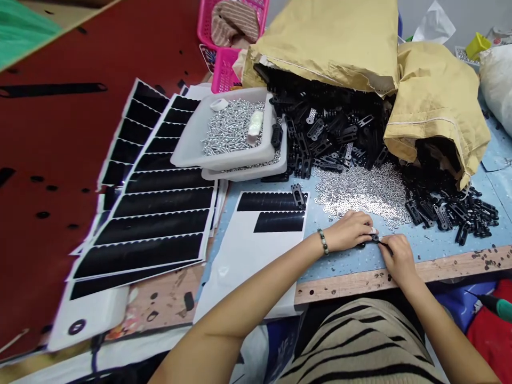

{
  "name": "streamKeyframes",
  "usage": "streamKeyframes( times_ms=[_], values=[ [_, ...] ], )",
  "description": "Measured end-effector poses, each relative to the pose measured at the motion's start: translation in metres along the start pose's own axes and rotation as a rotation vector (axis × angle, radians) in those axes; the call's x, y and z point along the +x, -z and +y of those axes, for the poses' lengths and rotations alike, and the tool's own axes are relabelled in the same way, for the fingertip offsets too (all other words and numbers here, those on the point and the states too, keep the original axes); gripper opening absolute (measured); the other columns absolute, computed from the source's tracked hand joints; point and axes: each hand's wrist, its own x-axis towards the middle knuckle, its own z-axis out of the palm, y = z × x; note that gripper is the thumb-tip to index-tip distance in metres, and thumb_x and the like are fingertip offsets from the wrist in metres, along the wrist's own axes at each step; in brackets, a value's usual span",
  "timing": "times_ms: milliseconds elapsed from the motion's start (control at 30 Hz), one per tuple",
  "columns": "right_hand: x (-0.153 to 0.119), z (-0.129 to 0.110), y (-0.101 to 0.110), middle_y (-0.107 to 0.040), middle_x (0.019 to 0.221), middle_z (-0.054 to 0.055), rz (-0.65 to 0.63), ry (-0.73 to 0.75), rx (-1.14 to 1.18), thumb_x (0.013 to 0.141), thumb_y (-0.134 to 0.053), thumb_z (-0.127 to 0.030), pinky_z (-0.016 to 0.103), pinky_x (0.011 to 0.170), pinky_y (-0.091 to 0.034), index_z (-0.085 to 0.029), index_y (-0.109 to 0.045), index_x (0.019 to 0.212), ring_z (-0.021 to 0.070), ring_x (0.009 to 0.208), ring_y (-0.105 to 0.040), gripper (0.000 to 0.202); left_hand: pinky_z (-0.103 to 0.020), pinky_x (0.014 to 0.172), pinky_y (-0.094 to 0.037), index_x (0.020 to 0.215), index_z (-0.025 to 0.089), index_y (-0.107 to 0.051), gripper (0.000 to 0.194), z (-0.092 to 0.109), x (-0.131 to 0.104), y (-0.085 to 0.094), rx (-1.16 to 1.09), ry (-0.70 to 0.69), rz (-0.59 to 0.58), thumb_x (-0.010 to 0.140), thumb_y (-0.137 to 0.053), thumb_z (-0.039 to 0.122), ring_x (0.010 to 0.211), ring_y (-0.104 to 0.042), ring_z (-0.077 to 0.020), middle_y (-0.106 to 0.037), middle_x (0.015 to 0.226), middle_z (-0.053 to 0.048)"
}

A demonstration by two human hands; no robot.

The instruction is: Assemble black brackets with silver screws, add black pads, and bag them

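Observation:
My left hand [352,230], with a beaded bracelet at the wrist, is closed round a small black part [375,238] near the table's front edge. From the right, my right hand [398,257] pinches the same part's other end. Just beyond both hands lies a pile of small silver screws and nuts [360,192]. A heap of black plastic parts [332,133] spreads behind it. One loose black part [297,196] rests on a white sheet with black stickers [276,221], left of my hands.
Two stacked white trays [188,144] hold screws. Large yellow paper sacks [332,42] stand open at the back. Sheets of black strips [156,213] lie left, beside a dark red surface [72,138]. A green-handled tool [500,308] shows at lower right.

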Motion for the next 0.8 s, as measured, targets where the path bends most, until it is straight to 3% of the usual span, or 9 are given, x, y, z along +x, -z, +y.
streamKeyframes(
  times_ms=[167,367,467,533,600,700,800],
  values=[
    [-0.004,-0.003,-0.005,-0.064,0.099,0.009,-0.021,0.073,-0.017,0.092,-0.046,-0.02,0.039,0.08,-0.048,-0.022,-0.061,0.105,0.0225,0.092,-0.056,0.02,-0.034,0.088,-0.027,0.1,0.028,-0.068,0.018,0.001,-0.005,0.003,0.008,0.042,-0.028,0.088,-0.054,0.026,0.096,-0.051,-0.0205,-0.061,0.098,-0.004],
    [0.011,-0.009,-0.011,-0.064,0.098,0.009,-0.033,0.116,-0.02,0.093,-0.044,-0.02,0.037,0.08,-0.048,-0.02,-0.061,0.105,0.0213,0.091,-0.056,0.021,-0.033,0.086,-0.027,0.094,0.024,-0.068,0.021,-0.001,-0.013,0.011,0.015,0.156,-0.014,0.091,-0.047,0.023,0.094,-0.052,-0.0197,-0.062,0.096,-0.003],
    [0.021,0.001,0.005,-0.061,0.103,0.012,0.089,0.07,-0.091,0.092,-0.046,-0.026,0.039,0.083,-0.047,-0.019,-0.06,0.106,0.0229,0.095,-0.055,0.021,-0.035,0.087,-0.029,0.095,0.023,-0.068,0.022,-0.005,-0.025,0.014,0.029,0.229,-0.027,0.092,-0.045,0.023,0.096,-0.052,-0.0205,-0.063,0.098,-0.003],
    [0.026,0.016,0.024,-0.06,0.1,0.013,0.245,-0.07,-0.222,0.091,-0.048,-0.028,0.043,0.084,-0.045,-0.017,-0.059,0.107,0.0253,0.094,-0.054,0.022,-0.036,0.087,-0.03,0.097,0.024,-0.067,0.023,-0.007,-0.035,0.017,0.039,0.259,-0.035,0.092,-0.045,0.024,0.097,-0.053,-0.0212,-0.064,0.097,-0.003],
    [0.03,0.032,0.041,-0.06,0.1,0.014,0.296,-0.207,-0.37,0.089,-0.051,-0.03,0.046,0.083,-0.043,-0.016,-0.059,0.108,0.0278,0.094,-0.053,0.025,-0.037,0.087,-0.032,0.096,0.024,-0.066,0.02,-0.007,-0.044,0.02,0.053,0.277,-0.034,0.091,-0.047,0.025,0.095,-0.053,-0.022,-0.064,0.094,-0.003],
    [0.032,0.046,0.053,-0.061,0.103,0.014,0.248,-0.275,-0.412,0.087,-0.052,-0.03,0.047,0.084,-0.042,-0.016,-0.06,0.108,0.0285,0.095,-0.052,0.026,-0.039,0.087,-0.036,0.099,0.021,-0.063,0.018,0.001,-0.044,0.023,0.034,0.292,0.06,0.09,-0.048,0.026,0.095,-0.054,-0.0237,-0.062,0.094,-0.005],
    [0.033,0.035,0.045,-0.061,0.1,0.011,0.278,-0.235,-0.118,0.087,-0.052,-0.031,0.043,0.083,-0.046,-0.019,-0.06,0.105,0.024,0.092,-0.056,0.024,-0.038,0.089,-0.041,0.107,0.019,-0.058,0.024,0.016,-0.024,0.02,-0.134,0.272,0.221,0.091,-0.045,0.032,0.101,-0.053,-0.0234,-0.059,0.107,-0.009]
  ],
)
